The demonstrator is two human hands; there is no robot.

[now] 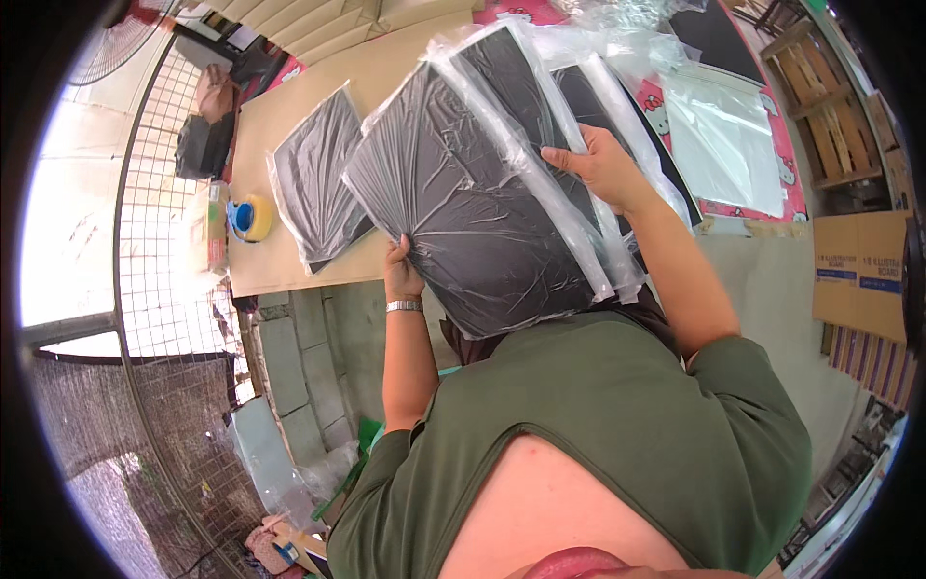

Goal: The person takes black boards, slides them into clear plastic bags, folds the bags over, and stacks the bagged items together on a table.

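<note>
A large black board in a clear plastic sleeve (473, 207) is tilted in front of me, its near edge by my lap. My left hand (402, 265) is closed on its left edge, and the plastic creases fan out from the grip. My right hand (600, 172) is at the right side, thumb on top, pinching the loose plastic margin; its other fingers are partly hidden. Behind it, more sleeved black boards (588, 96) overlap to the right. Another sleeved black board (323, 179) lies on the table to the left.
The table has a brown board top (260, 261) and a pink patterned cloth (791, 174). Clear plastic sleeves (725, 145) lie on the right. A yellow tape roll with a blue dispenser (253, 219) sits at the left edge. Cardboard boxes (858, 275) stand on the far right.
</note>
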